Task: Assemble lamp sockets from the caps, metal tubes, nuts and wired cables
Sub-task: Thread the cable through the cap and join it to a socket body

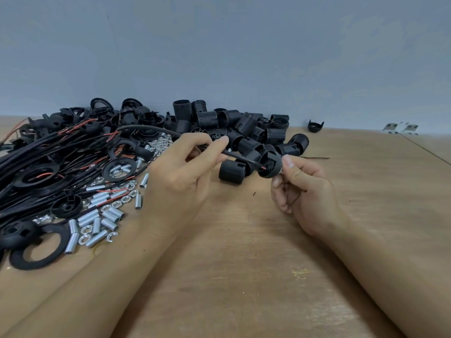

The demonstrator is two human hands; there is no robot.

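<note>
— What has the left hand (185,167) got?
— It pinches a black cable (234,154) at mid-frame, its red-wired end entering the cap (268,164).
— And the right hand (300,186)?
— Its thumb and fingers grip that cap just right of centre, above the bench (244,264).
— The other parts?
— Metal tubes (97,223), nuts (158,142) and cables lie heaped at the left; threaded socket bodies (244,128) sit piled behind the hands.

Both forearms reach in from the lower corners; left hand (185,172) at frame centre pinches with thumb and forefinger, right hand (302,189) beside it curled, thumb up
</note>
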